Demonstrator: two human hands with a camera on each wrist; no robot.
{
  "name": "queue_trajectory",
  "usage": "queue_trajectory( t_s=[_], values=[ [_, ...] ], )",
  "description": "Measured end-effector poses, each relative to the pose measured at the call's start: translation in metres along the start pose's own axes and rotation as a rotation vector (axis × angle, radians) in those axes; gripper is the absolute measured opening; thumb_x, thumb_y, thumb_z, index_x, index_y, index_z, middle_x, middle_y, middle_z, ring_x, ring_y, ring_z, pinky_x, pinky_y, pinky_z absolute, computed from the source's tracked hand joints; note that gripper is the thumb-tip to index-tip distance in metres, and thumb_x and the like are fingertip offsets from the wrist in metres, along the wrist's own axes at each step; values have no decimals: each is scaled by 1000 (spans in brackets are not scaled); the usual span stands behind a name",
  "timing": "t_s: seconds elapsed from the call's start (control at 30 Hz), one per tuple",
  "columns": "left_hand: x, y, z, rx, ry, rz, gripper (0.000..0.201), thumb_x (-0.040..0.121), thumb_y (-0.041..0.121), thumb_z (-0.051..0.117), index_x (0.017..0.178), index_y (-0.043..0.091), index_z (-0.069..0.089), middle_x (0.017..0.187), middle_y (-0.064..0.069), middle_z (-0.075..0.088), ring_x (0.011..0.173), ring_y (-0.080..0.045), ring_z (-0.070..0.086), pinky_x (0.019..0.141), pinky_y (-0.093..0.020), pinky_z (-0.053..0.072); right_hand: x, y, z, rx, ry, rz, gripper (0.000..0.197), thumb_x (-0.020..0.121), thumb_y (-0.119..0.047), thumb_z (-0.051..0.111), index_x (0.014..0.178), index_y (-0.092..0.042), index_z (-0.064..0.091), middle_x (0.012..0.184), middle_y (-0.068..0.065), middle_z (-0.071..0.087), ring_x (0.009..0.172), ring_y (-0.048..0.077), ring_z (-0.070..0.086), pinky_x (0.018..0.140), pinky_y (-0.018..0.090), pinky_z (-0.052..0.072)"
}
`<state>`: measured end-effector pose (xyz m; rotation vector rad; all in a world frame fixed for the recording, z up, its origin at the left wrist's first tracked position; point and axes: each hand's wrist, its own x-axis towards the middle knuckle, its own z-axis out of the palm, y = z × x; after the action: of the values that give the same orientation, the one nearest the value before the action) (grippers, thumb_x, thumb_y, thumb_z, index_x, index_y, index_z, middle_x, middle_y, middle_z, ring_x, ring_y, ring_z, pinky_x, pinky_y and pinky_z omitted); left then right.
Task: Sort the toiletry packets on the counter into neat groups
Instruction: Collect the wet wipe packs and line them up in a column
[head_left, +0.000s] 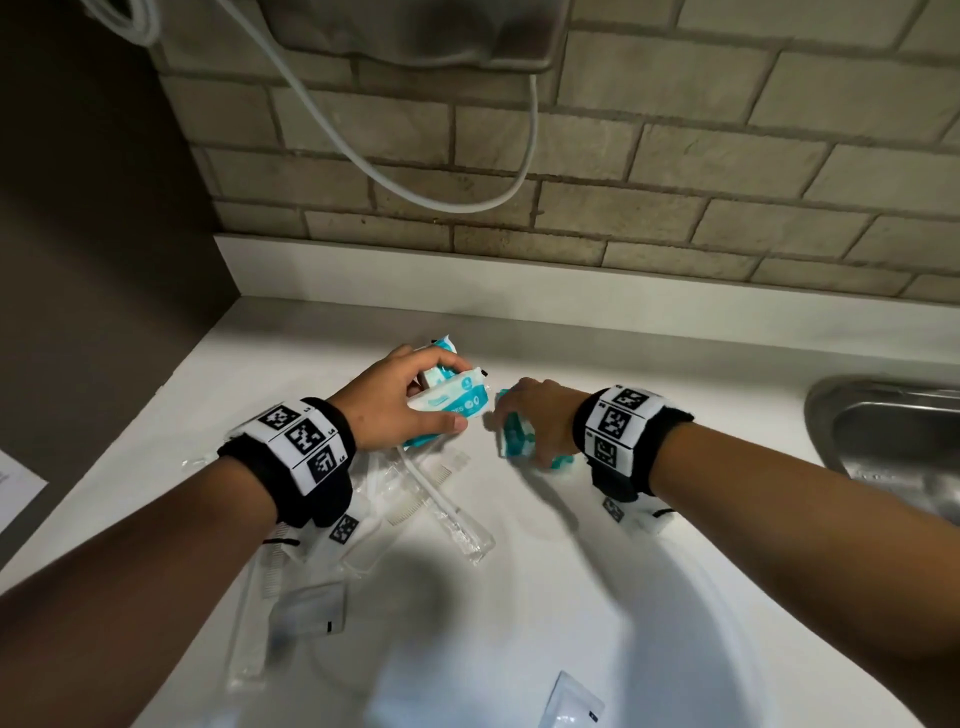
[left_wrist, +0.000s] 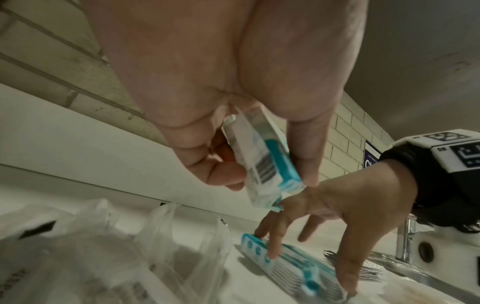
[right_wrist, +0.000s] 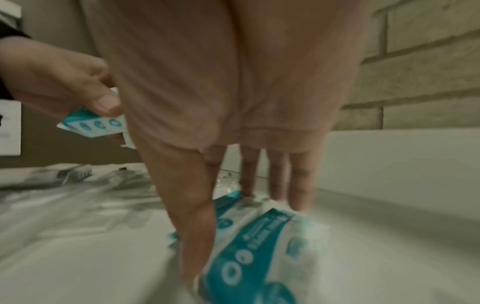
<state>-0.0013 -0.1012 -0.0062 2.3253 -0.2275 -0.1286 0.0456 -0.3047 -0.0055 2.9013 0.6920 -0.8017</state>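
- The left hand (head_left: 395, 400) has its fingers (left_wrist: 223, 172) and thumb curled round a teal-and-white wipes packet (head_left: 452, 402), lifted off the desk (head_left: 597, 597); the left wrist view shows the packet's barcode side facing the camera.
- A second teal packet (head_left: 441, 347) shows just behind the left hand's knuckles; whether the hand grips it too cannot be told.
- The right hand (head_left: 535, 415) reaches down with its fingers (right_wrist: 249, 174) nearly straight, the tips on a teal-and-white packet on the desk (right_wrist: 262, 246), with the thumb along that packet's near side. Whether this is a true grasp or only a press cannot be told; the picture is blurred.
- That packet lies flat on the white surface, just right of the held packet and apart from it.
- Clear plastic packets (head_left: 447, 499), some with combs and one with a long white stick inside, lie in a loose overlapping heap under and below the left wrist.
- One more small clear sachet (head_left: 569, 701) lies alone near the desk's front edge.
- Both wrists wear black bands with white coded markers (head_left: 304, 439).
- A steel sink (head_left: 893, 436) sits at the right edge, a pale brick wall (head_left: 675, 156) rises behind, and a white cable (head_left: 415, 182) loops down across it.
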Motion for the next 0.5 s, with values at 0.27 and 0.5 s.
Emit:
queue_trajectory(
  t_s=[0.27, 0.5],
  values=[
    [0, -1, 2, -2, -10, -1, 50, 73, 39, 81, 116, 46, 56, 116, 6, 48, 98, -9, 55, 78, -23, 55, -6, 20, -3, 122, 220, -2, 30, 81, -22, 69, 109, -30, 65, 123, -1, 60, 101, 20, 59, 86, 34, 53],
    [-1, -1, -2, -18, -3, 11, 51, 72, 38, 81, 116, 47, 56, 119, 8, 48, 98, -10, 54, 78, -21, 52, -4, -1, 9, -49, 89, 232, 76, 77, -64, 60, 133, -15, 49, 122, 6, 47, 116, 28, 47, 81, 39, 46]
  ],
)
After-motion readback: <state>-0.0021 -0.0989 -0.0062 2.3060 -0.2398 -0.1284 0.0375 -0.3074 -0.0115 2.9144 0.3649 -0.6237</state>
